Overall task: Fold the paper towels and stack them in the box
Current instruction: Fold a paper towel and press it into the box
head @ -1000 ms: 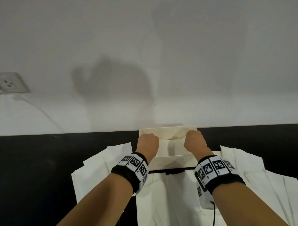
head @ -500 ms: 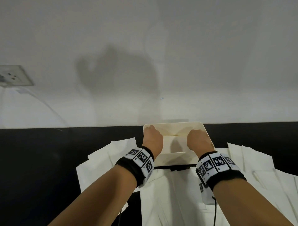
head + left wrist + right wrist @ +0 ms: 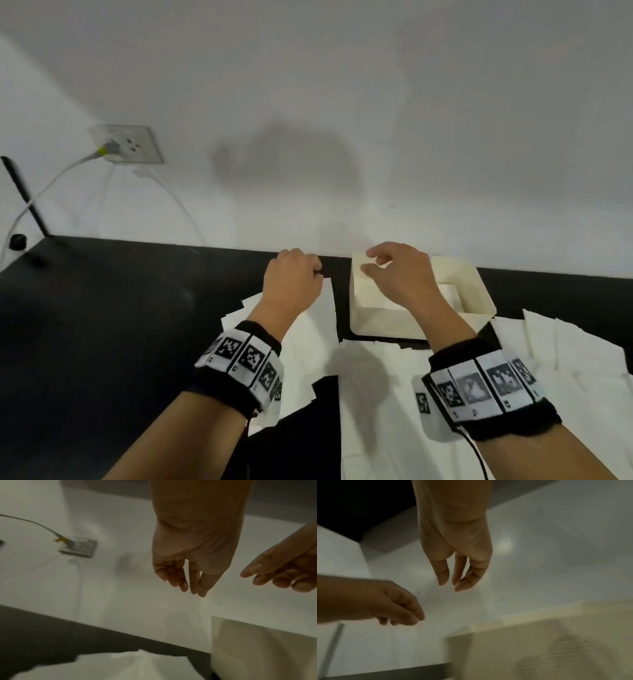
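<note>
A cream open box [image 3: 476, 291] stands at the table's back edge against the wall, with a folded towel [image 3: 450, 294] lying inside. My right hand [image 3: 371, 262] hovers over the box's left rim, fingers loosely curled and empty; the right wrist view shows the right hand [image 3: 450, 585] hanging free above the box [image 3: 539, 649]. My left hand [image 3: 313, 270] is left of the box, above a flat paper towel [image 3: 318, 318], and holds nothing. In the left wrist view the left hand [image 3: 188, 588] has loose, empty fingers.
Several unfolded paper towels [image 3: 383, 394] lie spread over the black table [image 3: 120, 325] in front of and on both sides of the box. A wall socket [image 3: 126, 144] with a plugged cable sits at the left. A black stand [image 3: 24, 195] leans at the far left.
Both hands have come up out of the box, where they were pressed down. The left hand has moved off to the box's left side. The view has swung left.
</note>
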A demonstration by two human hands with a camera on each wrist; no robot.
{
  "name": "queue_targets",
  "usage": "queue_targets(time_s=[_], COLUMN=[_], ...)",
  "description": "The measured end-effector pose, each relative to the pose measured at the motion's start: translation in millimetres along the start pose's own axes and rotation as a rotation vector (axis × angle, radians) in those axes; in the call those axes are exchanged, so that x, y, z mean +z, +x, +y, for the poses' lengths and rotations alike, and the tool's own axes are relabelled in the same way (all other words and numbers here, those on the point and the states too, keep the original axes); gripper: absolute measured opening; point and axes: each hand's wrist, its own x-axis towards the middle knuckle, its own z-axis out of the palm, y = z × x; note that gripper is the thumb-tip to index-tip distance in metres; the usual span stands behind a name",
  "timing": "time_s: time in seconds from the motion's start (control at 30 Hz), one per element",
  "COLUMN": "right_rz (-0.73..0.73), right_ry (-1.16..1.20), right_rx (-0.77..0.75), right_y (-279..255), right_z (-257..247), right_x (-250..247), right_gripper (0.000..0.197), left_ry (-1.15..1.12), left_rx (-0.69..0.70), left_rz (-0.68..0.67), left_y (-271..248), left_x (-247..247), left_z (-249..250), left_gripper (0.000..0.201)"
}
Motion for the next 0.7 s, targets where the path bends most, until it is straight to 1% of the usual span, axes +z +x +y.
queue_targets(time_s=[0.07,0.13,0.2,0.23,0.3,0.37,0.43,0.57,0.63,0.7], right_rz=[-0.082,-0.204,-0.337,-0.38,-0.41,-0.415,-0.43,-0.442,-0.454,-0.466], right_ry=[0.149,0.228,0.213,0.2,0.2,0.207,0.195,0.202,0.207,0.192], right_rx=[0.019,0.061,0.114,0.144,0.206,0.265,0.298,0.313,0.325,0.325], right_y=[-14.9,-25.0,-29.8,-30.7,-31.1,-29.7,-26.9,-19.9,-17.8,-16.8], right_z=[-14.4,-19.9,-18.7,-16.7,-12.0,-8.0,-5.9,-8.4,-11.6,-14.8], right_x=[23.0,52.2,82.6,96.2,116.0,129.8,138.3,149.1,153.8,157.3], right_gripper=[0.027,0.032,0.041,0.044,0.047,0.048,0.049,0.05,0.044,0.034], left_ry=[-0.11,-0.194,-0.2,-0.225,-0.32,-0.399,-0.476,-0.647,-0.713,-0.752], left_rx=[-0.187,-0.38,-0.526,-0.606,-0.752,-0.85,-0.925,-1.047,-1.092,-1.116], left_rz=[-0.042,-0.091,-0.163,-0.2,-0.249,-0.276,-0.271,-0.198,-0.17,-0.169], left_y=[-17.3,-34.0,-50.1,-57.5,-69.1,-76.4,-80.8,-81.7,-80.1,-77.8], left_x=[-0.6,3.7,10.8,15.2,25.0,36.4,45.7,55.7,56.6,57.5], left_z=[-28.6,-56.6,-80.3,-89.5,-101.1,-107.2,-107.4,-103.2,-99.9,-96.5], left_gripper=[0.028,0.026,0.024,0.024,0.027,0.037,0.041,0.045,0.049,0.055])
